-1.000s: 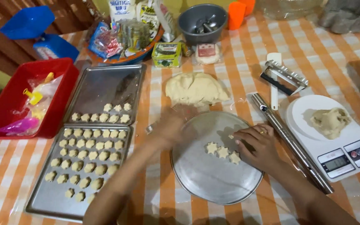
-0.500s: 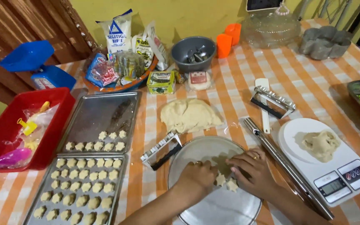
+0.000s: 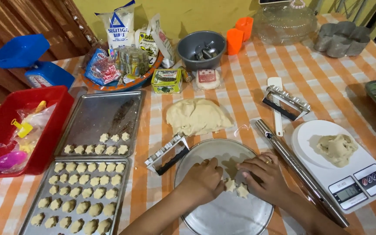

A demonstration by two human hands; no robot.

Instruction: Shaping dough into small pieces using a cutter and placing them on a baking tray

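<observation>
Both hands have drawn closer over the round metal plate (image 3: 223,217): the left hand (image 3: 203,178) now pinches a star-shaped dough piece (image 3: 230,185), the right hand (image 3: 264,176) fingering the neighbouring star (image 3: 242,191).

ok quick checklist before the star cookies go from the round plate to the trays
1. Star pieces cut and lying on the round plate: ok, two star cookies show between the hands.
2. Hands at the pieces: ok, left hand and right hand both rest on the plate beside them; whether the fingers grip one, cannot tell.
3. Room on the upper tray: ok, only its near end holds cookies.
4. Room on the lower tray: not ok, rows fill nearly all of it.
5. Path from plate to trays: not ok, the roller cutter lies between them.
6. More dough ready: ok, a lump sits behind the plate.
</observation>
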